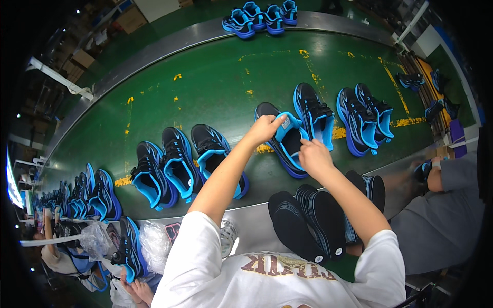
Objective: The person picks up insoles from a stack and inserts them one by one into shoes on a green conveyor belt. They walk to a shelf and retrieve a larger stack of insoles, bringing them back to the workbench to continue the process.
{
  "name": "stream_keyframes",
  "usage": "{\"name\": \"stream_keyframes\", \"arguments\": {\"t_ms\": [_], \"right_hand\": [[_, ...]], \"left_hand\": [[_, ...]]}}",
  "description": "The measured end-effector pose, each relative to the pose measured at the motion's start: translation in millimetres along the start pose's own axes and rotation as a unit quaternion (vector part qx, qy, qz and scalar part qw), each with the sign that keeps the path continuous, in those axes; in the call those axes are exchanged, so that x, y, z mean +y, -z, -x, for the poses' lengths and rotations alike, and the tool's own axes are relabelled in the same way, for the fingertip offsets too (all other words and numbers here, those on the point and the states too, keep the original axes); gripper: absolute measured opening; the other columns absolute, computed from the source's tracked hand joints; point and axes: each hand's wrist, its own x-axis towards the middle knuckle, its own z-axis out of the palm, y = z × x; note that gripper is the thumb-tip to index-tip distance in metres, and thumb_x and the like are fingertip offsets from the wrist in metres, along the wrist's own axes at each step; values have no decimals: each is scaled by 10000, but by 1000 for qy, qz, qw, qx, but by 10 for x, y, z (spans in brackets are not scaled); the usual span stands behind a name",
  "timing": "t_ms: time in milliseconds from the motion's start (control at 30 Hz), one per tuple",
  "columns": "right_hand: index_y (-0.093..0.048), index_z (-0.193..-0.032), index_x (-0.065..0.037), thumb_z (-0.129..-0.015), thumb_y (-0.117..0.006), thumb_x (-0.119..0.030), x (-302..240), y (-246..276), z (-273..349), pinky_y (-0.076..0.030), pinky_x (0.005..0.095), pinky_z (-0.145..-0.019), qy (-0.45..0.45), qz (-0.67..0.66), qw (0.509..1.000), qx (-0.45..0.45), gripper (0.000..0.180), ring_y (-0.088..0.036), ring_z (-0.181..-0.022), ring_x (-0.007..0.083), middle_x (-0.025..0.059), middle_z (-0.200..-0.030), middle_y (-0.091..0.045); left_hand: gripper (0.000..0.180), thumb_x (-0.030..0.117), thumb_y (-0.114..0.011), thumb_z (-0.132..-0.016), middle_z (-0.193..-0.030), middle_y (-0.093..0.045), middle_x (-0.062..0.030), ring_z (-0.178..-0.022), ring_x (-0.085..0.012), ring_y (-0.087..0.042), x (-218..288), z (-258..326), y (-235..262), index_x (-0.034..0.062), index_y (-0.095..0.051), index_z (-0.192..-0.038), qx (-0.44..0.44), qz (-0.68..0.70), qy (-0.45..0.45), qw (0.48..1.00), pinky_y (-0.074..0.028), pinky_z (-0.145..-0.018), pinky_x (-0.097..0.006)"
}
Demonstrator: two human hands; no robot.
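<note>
A black and blue sneaker [266, 109] lies on the green belt in front of me, toe pointing away. My left hand [265, 129] is closed on its tongue, thumb against the light-blue lining. At the collar's right edge, near the heel, my right hand [315, 156] pinches with curled fingers; the tips are partly hidden. A matching sneaker [306, 97] stands just right of it. Below my right forearm, stacks of black insoles [290, 223] rest on the metal ledge [251, 220].
More sneakers [177, 154] line the belt [215, 82] to the left, and another pair [354, 120] is at right. Across the belt, several sneakers [251, 20] sit on the far rail. Co-workers flank me: a hand [138, 292] at lower left, a grey-clad leg [436, 220] at right.
</note>
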Motion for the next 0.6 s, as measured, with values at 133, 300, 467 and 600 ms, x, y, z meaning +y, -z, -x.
{"name": "stream_keyframes", "arguments": {"t_ms": [133,300,467,600], "right_hand": [[-610,-778,15,-756,-524,-127,0,-446,-238,-442,384,-801,-53,-38,998,-22,168,-526,-946,303,188,-1068,-552],[-587,-878,-18,-767,-563,-230,37,-421,-141,-431,387,-830,-37,-42,998,0,241,-511,-958,345,232,-1162,-469],[-618,-870,-37,-693,-616,-306,-132,272,-116,-435,412,-798,-109,25,965,-237,321,-534,-852,349,216,-970,-550],[-639,-708,-30,-677,-594,-209,204,85,-178,-449,404,-742,14,-65,973,-220,188,-534,-784,332,190,-813,-561]], "left_hand": [[503,447,-506,-843,-674,-568,-49,-615,-102,-480,-57,19,-129,-48,-599,-837,23,91,-1,996,-386,-537,-269],[470,400,-595,-803,-775,-583,-34,-661,-79,-487,-38,38,-267,-43,-590,-960,42,237,33,970,-391,-561,-228],[467,385,-625,-784,-764,-577,-27,-662,-59,-475,-65,76,-350,-49,-586,-951,127,288,39,948,-375,-548,-207],[430,387,-598,-807,-692,-540,2,-614,-47,-435,-95,35,-301,-34,-601,-896,88,249,18,964,-342,-506,-203]]}}
